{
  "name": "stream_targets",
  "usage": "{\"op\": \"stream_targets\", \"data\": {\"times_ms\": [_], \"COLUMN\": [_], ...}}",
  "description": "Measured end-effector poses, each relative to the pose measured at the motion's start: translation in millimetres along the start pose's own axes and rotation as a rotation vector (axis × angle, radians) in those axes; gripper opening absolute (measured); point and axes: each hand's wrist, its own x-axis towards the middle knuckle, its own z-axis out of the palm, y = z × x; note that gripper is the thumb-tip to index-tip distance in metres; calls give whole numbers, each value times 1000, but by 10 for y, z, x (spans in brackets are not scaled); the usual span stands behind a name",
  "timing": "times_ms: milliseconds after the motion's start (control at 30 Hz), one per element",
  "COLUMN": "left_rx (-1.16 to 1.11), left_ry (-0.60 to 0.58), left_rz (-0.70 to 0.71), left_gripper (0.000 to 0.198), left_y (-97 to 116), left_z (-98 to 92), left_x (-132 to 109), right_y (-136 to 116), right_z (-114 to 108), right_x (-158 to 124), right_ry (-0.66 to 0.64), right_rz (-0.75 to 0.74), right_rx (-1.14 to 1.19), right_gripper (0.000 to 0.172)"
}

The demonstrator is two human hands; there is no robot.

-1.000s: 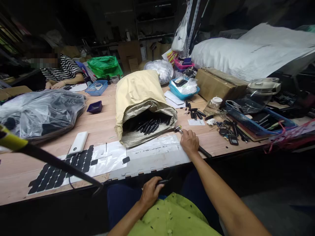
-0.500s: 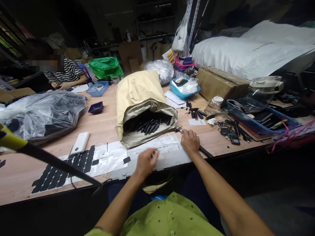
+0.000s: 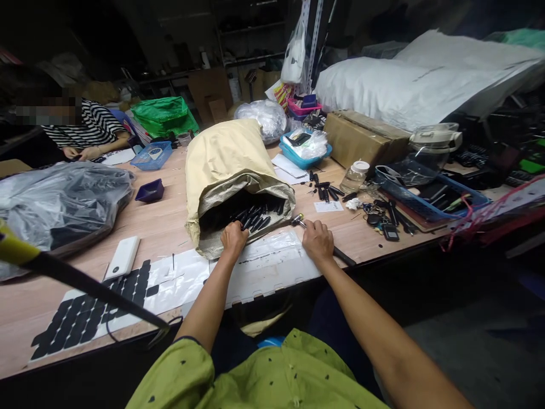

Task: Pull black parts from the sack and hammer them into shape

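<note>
in the head view, the left hand (image 3: pixel 233 240) has moved most: a second ago it was low by the lap with a dark, slim piece in its fingers, half a second ago it was over the front edge of the table (image 3: pixel 164 224), and now it is at the open mouth of the sack (image 3: pixel 225 145). its fingers are curled in beside the black pieces (image 3: pixel 255 218) lying inside; the back of the hand hides the fingertips, so i cannot tell whether they grip one. the right hand (image 3: pixel 318 241) has kept its place near the table edge, fingers closed around a tool (image 3: pixel 344 257), with the metal head poking out on one side and the dark handle on the other. the whole scene sits further left than before, as the camera has turned slightly.

the sack is pale yellow and creased outside, with a greyish woven lining showing at its sagging mouth. the black pieces are slim, smooth and glossy, heaped together. in front of the sack lies a clear, wrinkled plastic sheet (image 3: pixel 276 250). to the left, rows of flat black stickers (image 3: pixel 85 315) with rounded corners run across a shiny white sheet (image 3: pixel 183 281), beside a smooth white block (image 3: pixel 123 257). behind are a purple tray (image 3: pixel 150 191) with sloping sides and a crinkled see-through bag (image 3: pixel 63 193). on the right stand a clear jar (image 3: pixel 354 178) with a white lid and a brown cardboard box (image 3: pixel 361 139).
</note>
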Motion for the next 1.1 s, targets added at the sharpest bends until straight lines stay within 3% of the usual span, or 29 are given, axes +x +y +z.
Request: {"op": "stream_targets", "data": {"times_ms": [100,167,233,300,467,667,867,1100], "left_rx": [-81,-161,-218,-230,-271,-340,-363,-422], "left_ry": [88,121,91,41,-27,-24,-39,-19], "left_rz": [72,233,400,473,445,461,452,423], "left_gripper": [21,17,13,12,12,18,14,19], "left_y": [-83,-138,-166,-164,-152,-177,-129,-113], "left_z": [-1,43,126,234,467,545,531,576], "left_x": [-80,-186,-319,-439,-517,-445,-471,-459], "right_y": [-1,0,3,4,-6,16,-4,-289], "right_z": [8,17,27,34,24,-71,-251,-458], "right_x": [-2,-2,-1,-2,-10,35,-137,-421], "right_ry": [7,16,23,25,16,-66,-10,-20], "right_rz": [-3,-11,-16,-14,-4,15,25,-113], "right_rx": [-2,-3,-6,-10,-5,58,363,661], "right_gripper": [29,29,29,29,29,31,38,37]}}
